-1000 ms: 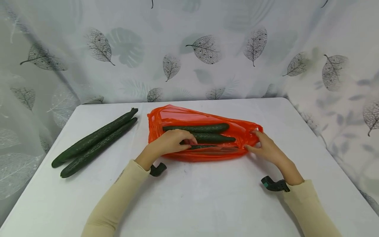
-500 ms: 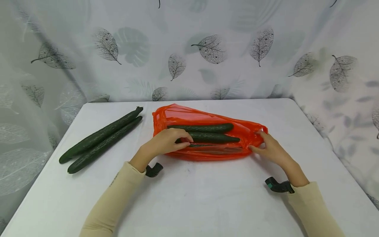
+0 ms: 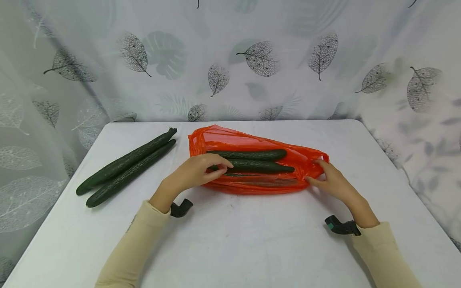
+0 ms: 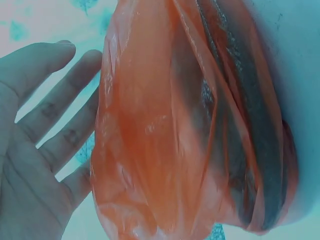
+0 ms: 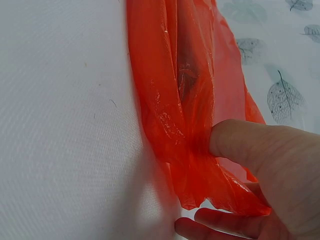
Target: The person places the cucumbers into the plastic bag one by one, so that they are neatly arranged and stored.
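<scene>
A red plastic bag (image 3: 252,142) lies lengthwise on the table, its upper side gaping. Two cucumbers show inside, a rear one (image 3: 257,155) and a nearer one (image 3: 263,165); a darker strip shows through the film in front of them. My left hand (image 3: 196,171) hovers over the bag's near left part, covering the nearer cucumber's left end. In the left wrist view its fingers (image 4: 65,135) are loosely extended beside the film, holding nothing. At the bag's right end, my right hand (image 3: 330,182) pinches the gathered plastic, the thumb (image 5: 235,142) pressing on it in the right wrist view.
Two more long cucumbers, one behind (image 3: 126,161) and one in front (image 3: 132,173), lie side by side, slanting, at the left of the white table (image 3: 245,240). A leaf-patterned curtain (image 3: 230,52) hangs behind the table and down both sides.
My left hand has drawn back leftward from the cucumbers in the bag, its fingers loosening. My right hand keeps its hold on the bag's end. The whole head view has shifted slightly.
</scene>
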A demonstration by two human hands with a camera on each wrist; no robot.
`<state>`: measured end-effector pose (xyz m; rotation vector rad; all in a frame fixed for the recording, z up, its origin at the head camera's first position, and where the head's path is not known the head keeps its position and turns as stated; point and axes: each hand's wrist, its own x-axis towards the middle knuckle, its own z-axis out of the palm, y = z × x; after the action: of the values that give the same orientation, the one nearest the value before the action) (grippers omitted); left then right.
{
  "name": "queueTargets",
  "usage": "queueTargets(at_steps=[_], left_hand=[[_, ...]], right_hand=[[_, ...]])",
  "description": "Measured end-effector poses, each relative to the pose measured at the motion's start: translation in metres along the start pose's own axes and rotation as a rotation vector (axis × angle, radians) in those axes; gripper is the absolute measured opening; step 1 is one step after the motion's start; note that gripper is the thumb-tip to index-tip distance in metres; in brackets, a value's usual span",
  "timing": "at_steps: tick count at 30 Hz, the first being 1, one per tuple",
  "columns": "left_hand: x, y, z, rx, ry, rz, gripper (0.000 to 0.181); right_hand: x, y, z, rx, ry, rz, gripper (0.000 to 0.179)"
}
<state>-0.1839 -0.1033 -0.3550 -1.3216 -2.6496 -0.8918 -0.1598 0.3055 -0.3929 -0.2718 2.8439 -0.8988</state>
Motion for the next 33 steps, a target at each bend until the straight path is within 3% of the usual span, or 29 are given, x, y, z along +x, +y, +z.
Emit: queueTargets(at_steps=[5, 9, 15, 22, 26, 29, 33], left_hand=[[-0.008, -0.003, 0.001, -0.022, 0.07, 0.04, 0.027], [-0.018, -0.007, 0.002, -0.109, 0.125, 0.079, 0.029], [-0.031, -0.016, -0.005, -0.267, 0.234, 0.04, 0.036], [-0.054, -0.037, -0.015, -0.247, 0.382, 0.086, 0.033], [-0.069, -0.049, -0.025, -0.192, 0.446, 0.022, 0.036], [-0.08, -0.052, -0.032, -0.184, 0.485, -0.113, 0.034], [-0.09, -0.043, -0.041, -0.224, 0.523, -0.284, 0.026]], right_hand=[[0.0, 0.001, 0.001, 0.001, 0.005, -0.009, 0.07], [0.001, 0.001, 0.001, 0.0, 0.007, -0.012, 0.07], [0.001, 0.001, 0.001, -0.003, 0.001, 0.0, 0.072], [0.0, 0.0, 0.001, -0.007, 0.005, -0.007, 0.071], [-0.001, -0.001, 0.002, -0.008, 0.004, -0.002, 0.071], [-0.001, -0.001, 0.002, -0.012, 0.004, 0.0, 0.071], [0.0, -0.001, 0.002, -0.015, 0.004, -0.001, 0.071]])
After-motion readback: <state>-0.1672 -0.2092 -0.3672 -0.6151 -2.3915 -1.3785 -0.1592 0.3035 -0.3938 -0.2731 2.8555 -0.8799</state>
